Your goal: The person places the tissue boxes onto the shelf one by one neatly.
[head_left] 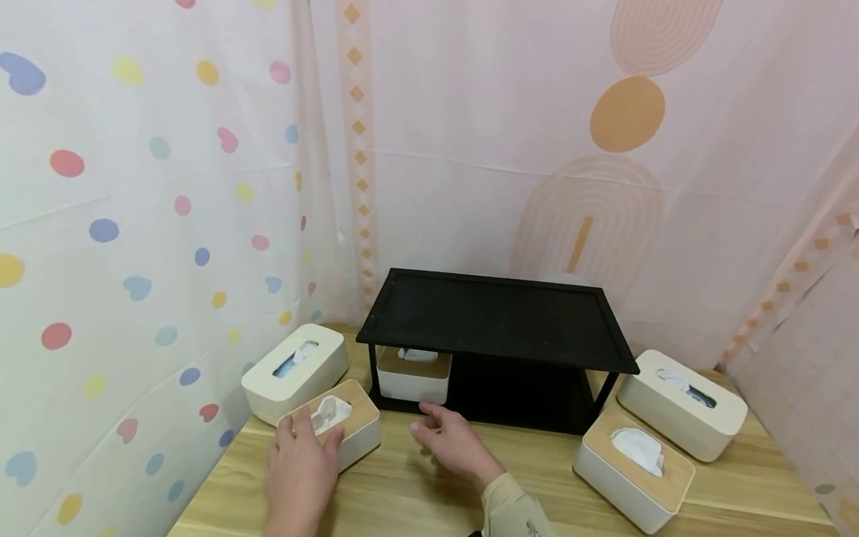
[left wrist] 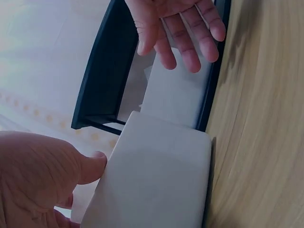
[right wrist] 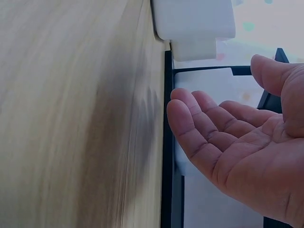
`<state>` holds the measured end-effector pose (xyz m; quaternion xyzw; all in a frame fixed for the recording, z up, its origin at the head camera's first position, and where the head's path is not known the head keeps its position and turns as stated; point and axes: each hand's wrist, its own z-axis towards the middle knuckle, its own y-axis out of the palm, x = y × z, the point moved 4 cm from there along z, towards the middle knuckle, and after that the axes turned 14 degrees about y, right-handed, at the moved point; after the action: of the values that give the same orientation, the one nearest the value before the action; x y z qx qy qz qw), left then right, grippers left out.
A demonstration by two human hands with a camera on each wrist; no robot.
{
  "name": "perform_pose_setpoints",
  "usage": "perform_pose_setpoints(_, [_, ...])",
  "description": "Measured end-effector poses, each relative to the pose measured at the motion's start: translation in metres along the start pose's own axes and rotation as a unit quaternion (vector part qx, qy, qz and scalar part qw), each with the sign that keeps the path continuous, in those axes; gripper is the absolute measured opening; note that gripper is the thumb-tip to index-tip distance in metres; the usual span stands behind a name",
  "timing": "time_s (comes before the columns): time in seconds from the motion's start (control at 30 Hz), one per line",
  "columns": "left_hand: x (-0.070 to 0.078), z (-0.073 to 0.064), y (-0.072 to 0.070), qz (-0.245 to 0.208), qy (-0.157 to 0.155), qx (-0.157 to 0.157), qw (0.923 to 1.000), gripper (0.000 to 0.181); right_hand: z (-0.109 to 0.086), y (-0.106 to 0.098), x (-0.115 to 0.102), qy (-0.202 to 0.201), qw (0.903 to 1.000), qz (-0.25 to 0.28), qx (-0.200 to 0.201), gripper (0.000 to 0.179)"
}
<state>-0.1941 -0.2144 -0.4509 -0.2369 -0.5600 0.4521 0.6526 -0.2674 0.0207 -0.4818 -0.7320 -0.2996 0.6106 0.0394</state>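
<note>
My left hand (head_left: 300,468) grips a white tissue box with a wood-look lid (head_left: 365,415) on the left of the table, its fingers reaching over the lid. In the left wrist view the thumb (left wrist: 92,167) touches the box's upper edge, while the other fingers are mostly hidden. A second wood-lidded tissue box (head_left: 414,385) stands inside the left end of a black two-tier rack (head_left: 496,317). Just before that box, my right hand (head_left: 456,440) hovers with loosely bent fingers and nothing in its palm (right wrist: 251,147).
An all-white tissue box (head_left: 295,373) sits behind the gripped one, close to the dotted curtain (head_left: 168,246). To the right of the rack are another all-white box (head_left: 681,406) and a wood-lidded box (head_left: 634,470). All stand on a wooden table (head_left: 403,500).
</note>
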Motion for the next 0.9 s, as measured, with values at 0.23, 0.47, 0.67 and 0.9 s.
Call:
perform_pose_setpoints(0.23, [0.0,0.003,0.0,-0.013,0.015,-0.008,0.9998,0.077,-0.002,0.0,-0.002,0.003,1.0,-0.009,0.002,0.059])
perform_pose_setpoints(0.47, [0.002,0.007,0.001,-0.039,0.023,-0.043,0.9981,0.083,-0.003,0.003,-0.002,0.01,0.9998,0.004,-0.016,0.056])
perform_pose_setpoints(0.67, [0.009,0.008,0.006,-0.067,0.025,-0.076,0.9945,0.094,-0.004,0.005,0.0,0.007,0.9988,0.027,-0.041,0.054])
perform_pose_setpoints(0.9, [0.02,0.003,0.015,-0.064,0.041,-0.087,0.9933,0.095,-0.012,0.002,0.008,0.014,0.9969,0.055,-0.054,0.057])
